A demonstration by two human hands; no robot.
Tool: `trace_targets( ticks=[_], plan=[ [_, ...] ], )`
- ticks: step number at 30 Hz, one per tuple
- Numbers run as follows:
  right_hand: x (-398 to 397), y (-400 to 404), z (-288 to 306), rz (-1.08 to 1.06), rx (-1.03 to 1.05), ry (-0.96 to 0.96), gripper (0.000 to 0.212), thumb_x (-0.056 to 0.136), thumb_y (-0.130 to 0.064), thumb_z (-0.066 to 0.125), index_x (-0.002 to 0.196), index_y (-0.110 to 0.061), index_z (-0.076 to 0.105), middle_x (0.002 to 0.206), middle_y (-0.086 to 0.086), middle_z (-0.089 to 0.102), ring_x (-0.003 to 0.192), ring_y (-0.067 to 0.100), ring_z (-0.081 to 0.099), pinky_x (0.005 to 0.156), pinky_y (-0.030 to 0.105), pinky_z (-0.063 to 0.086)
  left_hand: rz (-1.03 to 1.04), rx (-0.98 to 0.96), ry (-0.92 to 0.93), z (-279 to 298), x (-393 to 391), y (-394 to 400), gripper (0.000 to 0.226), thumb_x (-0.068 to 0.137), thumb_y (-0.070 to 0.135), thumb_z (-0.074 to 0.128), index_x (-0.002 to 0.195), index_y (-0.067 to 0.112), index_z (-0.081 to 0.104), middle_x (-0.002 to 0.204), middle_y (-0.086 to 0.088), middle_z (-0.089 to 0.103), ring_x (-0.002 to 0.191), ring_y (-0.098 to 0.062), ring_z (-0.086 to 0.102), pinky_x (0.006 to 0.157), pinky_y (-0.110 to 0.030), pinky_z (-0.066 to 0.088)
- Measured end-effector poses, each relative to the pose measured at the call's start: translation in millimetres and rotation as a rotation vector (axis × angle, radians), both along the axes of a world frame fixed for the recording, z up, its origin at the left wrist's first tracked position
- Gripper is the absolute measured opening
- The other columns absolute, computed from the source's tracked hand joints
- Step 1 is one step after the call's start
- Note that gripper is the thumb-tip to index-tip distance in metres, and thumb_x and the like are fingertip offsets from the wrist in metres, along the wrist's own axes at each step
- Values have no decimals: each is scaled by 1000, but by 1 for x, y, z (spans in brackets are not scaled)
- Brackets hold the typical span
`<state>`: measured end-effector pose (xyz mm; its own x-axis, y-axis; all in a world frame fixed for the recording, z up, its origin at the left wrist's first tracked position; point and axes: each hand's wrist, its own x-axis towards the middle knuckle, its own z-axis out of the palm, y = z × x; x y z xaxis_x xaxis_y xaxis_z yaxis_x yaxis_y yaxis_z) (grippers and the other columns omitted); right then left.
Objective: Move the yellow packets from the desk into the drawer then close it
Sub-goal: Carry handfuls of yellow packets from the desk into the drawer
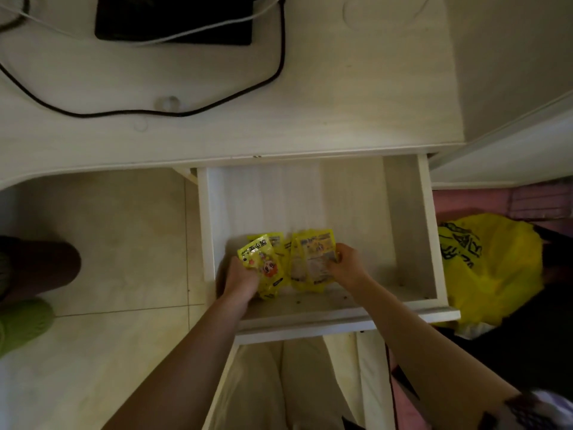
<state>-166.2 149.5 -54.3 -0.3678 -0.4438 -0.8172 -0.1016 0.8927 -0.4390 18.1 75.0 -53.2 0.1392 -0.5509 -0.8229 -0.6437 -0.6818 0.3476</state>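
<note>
The white drawer (412, 231) is pulled wide open below the desk edge. Several yellow packets (288, 262) lie bunched near its front wall. My left hand (242, 279) grips the left packets, the top one showing a cartoon face (266, 268). My right hand (347, 263) pinches the right packets (316, 256) by their right edge. Both hands are down inside the drawer. The pale desk top (341, 113) above shows no yellow packets.
A black cable (279, 57) loops over the desk past a dark flat device (173, 20). A yellow plastic bag (493, 268) sits on the floor right of the drawer. At far left is a person's leg with a green slipper (21, 324).
</note>
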Motion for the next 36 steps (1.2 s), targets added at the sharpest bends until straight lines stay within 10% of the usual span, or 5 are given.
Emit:
trace_targets(
  ticks=[5,13,19,36],
  plan=[
    [-20,10,6,3,131,7,47,89,-1,54,135,-3,47,131,15,57,119,31,55,93,32,47,-36,0,-45,8,2,0,14,89,4,49,100,9,55,91,-10,60,86,-27,60,66,-31,47],
    [-37,17,53,100,55,113,40,94,-10,47,133,-10,51,117,16,63,66,14,54,48,21,37,-80,-107,-42,54,-1,8,19,88,0,52,105,7,55,101,-10,59,88,-24,54,77,-31,43],
    [-13,14,101,359,-74,173,37,97,-13,40,133,-11,50,121,12,61,88,23,56,70,25,41,-20,-286,-45,100,13,27,32,87,11,58,120,9,57,120,-8,64,110,-27,59,82,-24,39],
    [168,-5,152,1283,-349,309,36,95,-20,42,130,-12,46,126,12,55,114,31,56,93,42,48,194,-524,-360,142,162,126,25,95,24,49,119,25,55,106,-2,65,79,-8,50,70,-23,44]
  ],
)
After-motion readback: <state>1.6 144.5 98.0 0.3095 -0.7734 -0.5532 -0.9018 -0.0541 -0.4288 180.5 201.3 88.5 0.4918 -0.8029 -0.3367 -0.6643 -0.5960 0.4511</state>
